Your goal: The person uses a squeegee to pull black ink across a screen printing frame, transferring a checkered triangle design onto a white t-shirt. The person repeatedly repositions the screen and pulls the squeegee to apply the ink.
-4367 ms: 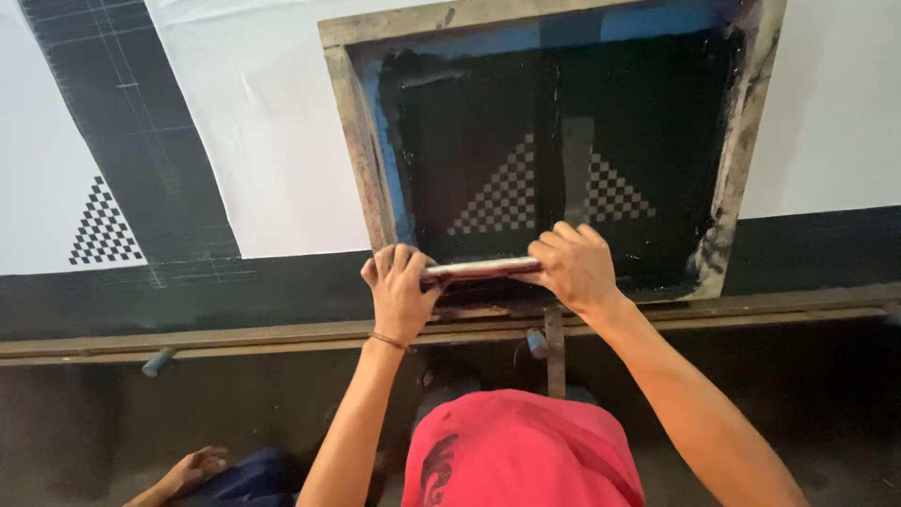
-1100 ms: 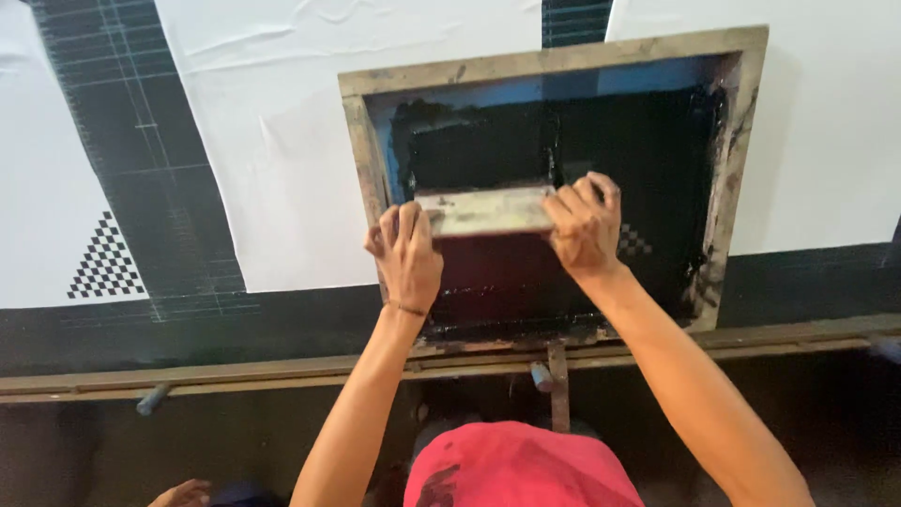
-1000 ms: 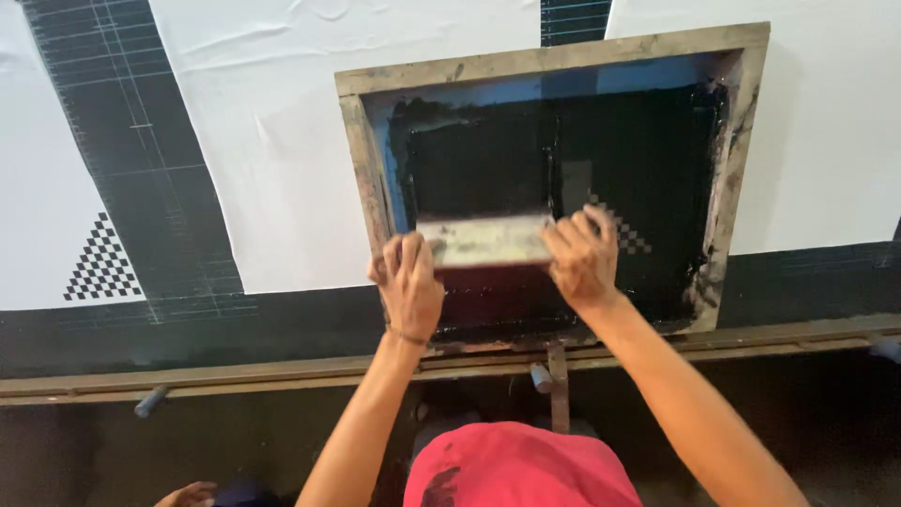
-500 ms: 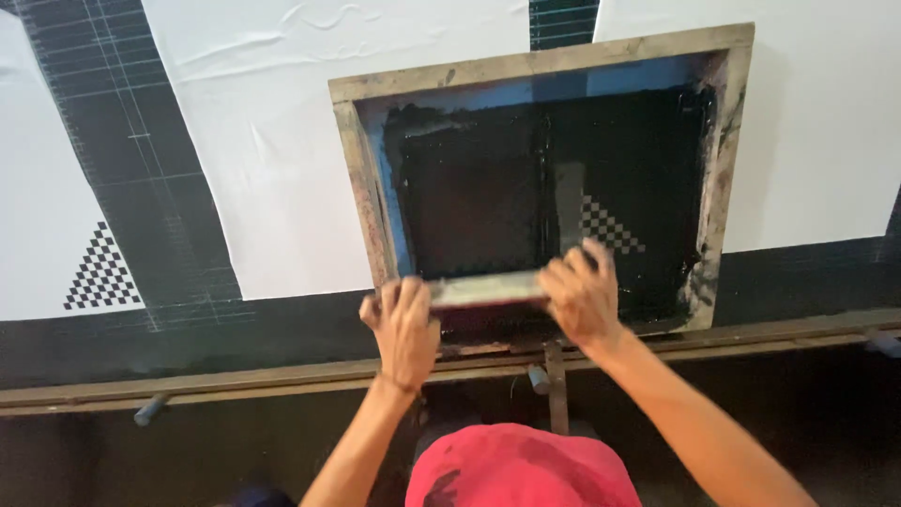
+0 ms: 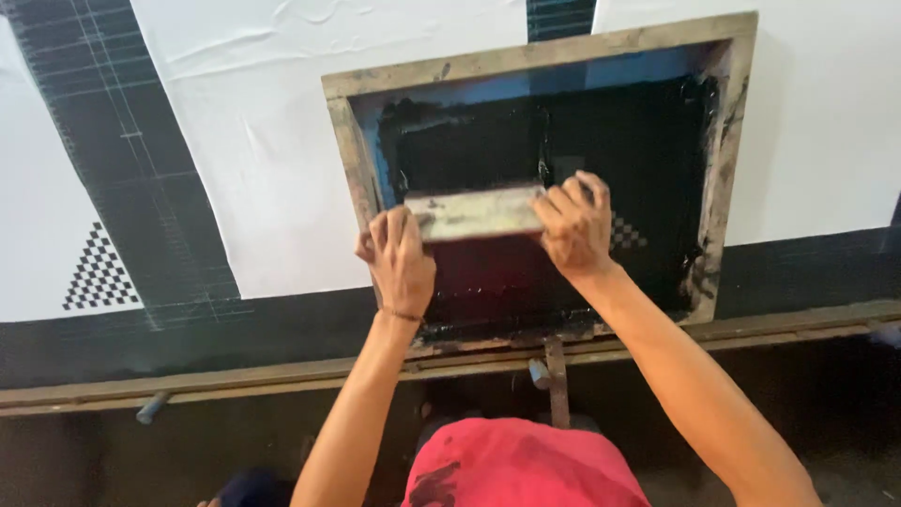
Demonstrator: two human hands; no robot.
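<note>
my left hand [image 5: 402, 258] and right hand [image 5: 574, 225] clamp the squeegee's [image 5: 474, 213] ends over the ink-black screen [image 5: 601, 141] in its wooden frame [image 5: 540, 52].

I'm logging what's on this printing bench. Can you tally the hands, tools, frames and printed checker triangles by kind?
Hands: 2, left hand and right hand
Squeegee: 1, gripped at both ends
Wooden screen frame: 1
Checker triangle on the white cloth: 1
Total: 5
</note>
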